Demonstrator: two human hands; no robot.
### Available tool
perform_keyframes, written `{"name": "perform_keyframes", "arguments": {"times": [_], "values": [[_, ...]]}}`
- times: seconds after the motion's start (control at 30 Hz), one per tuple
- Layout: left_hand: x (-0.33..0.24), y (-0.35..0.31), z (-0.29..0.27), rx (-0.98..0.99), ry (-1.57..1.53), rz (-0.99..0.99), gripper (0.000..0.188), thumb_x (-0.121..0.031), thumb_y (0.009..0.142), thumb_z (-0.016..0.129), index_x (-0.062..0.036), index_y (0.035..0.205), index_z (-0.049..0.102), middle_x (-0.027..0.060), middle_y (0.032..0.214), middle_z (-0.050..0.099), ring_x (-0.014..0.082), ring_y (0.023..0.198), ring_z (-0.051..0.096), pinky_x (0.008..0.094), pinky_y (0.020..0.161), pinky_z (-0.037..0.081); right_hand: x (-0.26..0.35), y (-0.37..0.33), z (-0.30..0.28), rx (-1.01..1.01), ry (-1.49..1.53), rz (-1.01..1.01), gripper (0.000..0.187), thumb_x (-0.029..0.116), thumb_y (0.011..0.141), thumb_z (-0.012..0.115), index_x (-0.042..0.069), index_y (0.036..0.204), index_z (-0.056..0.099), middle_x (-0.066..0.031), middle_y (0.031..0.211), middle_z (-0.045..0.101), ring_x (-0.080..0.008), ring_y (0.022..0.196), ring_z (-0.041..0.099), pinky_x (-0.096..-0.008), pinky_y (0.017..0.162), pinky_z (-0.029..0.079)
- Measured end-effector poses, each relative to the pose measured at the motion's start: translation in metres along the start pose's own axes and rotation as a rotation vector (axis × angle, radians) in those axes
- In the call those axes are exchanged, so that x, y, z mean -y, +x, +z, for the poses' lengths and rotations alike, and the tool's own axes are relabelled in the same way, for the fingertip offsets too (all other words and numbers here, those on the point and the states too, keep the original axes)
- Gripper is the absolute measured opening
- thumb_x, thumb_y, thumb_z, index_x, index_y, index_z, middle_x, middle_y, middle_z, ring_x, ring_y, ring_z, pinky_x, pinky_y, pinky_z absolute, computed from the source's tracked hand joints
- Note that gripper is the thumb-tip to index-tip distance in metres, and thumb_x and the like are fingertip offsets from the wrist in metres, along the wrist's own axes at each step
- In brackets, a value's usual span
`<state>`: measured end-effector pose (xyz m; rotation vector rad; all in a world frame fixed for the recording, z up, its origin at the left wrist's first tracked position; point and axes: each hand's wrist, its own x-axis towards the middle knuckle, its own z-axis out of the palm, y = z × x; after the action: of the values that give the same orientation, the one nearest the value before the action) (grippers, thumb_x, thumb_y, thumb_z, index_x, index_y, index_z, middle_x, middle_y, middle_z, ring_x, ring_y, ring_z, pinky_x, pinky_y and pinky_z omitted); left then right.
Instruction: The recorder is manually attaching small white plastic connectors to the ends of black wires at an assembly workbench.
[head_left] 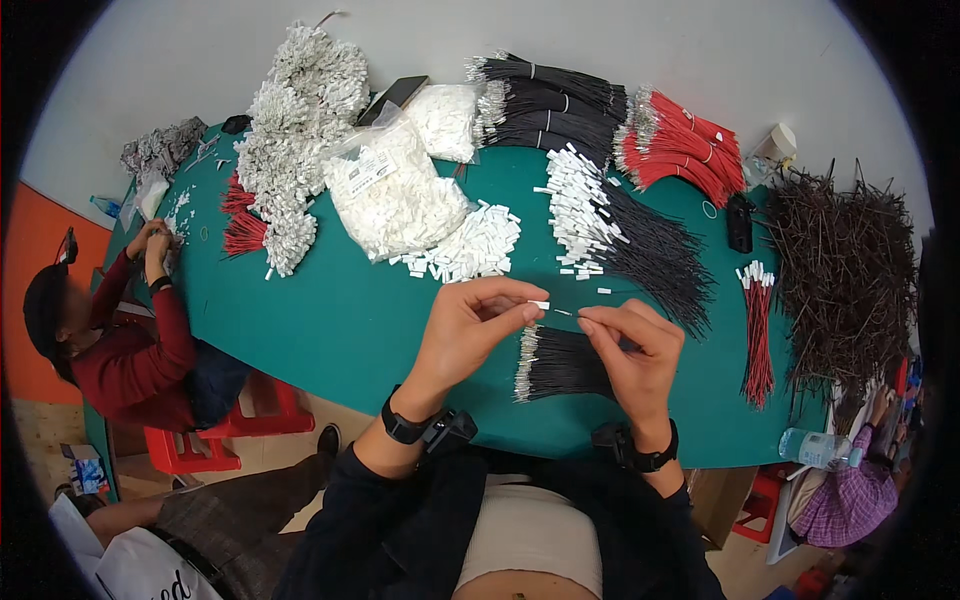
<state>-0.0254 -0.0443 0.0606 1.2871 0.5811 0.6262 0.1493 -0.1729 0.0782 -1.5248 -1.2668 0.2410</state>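
Between thumb and forefinger my left hand [478, 325] pinches a small white plastic connector housing [542, 305]. Just to its right, my right hand [637, 350] pinches a black wire whose bare metal terminal [564, 313] points at the housing; a small gap parts the two. Below my hands lies a bundle of black wires [565, 362] with metal tips at the left, partly hidden by my right hand. Ahead, black wires [655, 250] fitted with white housings [580, 210] are heaped. A loose pile of white housings [475, 245] lies ahead of my left hand.
Bags of white housings [390, 190] stand behind the pile. Tied black wire bundles [550, 100] and red wire bundles [685, 150] line the back of the green table [330, 300]. A dark wire heap [845, 270] fills the right. At the far left sits another person [130, 350], hands at work.
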Motion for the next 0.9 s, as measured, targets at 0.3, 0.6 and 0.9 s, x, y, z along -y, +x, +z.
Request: {"name": "perform_keyframes", "arguments": {"times": [0.3, 0.6, 0.9], "values": [[0.003, 0.000, 0.000, -0.023, -0.046, -0.008, 0.016, 0.002, 0.094, 0.074, 0.0044, 0.110, 0.077, 0.0109, 0.098, 0.077, 0.0149, 0.091, 0.074, 0.0259, 0.082, 0.059, -0.001, 0.000, 0.004, -0.033, -0.058, -0.035, 0.015, -0.004, 0.079, 0.082, 0.002, 0.092, 0.078, -0.0063, 0.068, 0.062, -0.0173, 0.060, 0.056, -0.0307, 0.056, 0.041], [0.007, -0.001, 0.001, -0.064, -0.101, -0.014, 0.018, 0.004, 0.091, 0.075, 0.0054, 0.109, 0.076, 0.0110, 0.099, 0.077, 0.0163, 0.089, 0.075, 0.0265, 0.082, 0.059, 0.000, 0.001, 0.004, -0.049, -0.127, -0.166, 0.015, -0.004, 0.079, 0.082, 0.003, 0.092, 0.077, -0.0071, 0.070, 0.064, -0.0212, 0.061, 0.056, -0.0330, 0.057, 0.042], [0.013, -0.001, -0.001, -0.051, -0.091, 0.001, 0.017, 0.005, 0.089, 0.077, 0.0054, 0.107, 0.076, 0.0114, 0.099, 0.077, 0.0170, 0.088, 0.075, 0.0273, 0.081, 0.060, 0.001, -0.001, 0.005, -0.029, -0.107, -0.118, 0.015, -0.003, 0.078, 0.083, 0.004, 0.091, 0.077, -0.0064, 0.068, 0.063, -0.0210, 0.060, 0.055, -0.0328, 0.057, 0.041]]}}
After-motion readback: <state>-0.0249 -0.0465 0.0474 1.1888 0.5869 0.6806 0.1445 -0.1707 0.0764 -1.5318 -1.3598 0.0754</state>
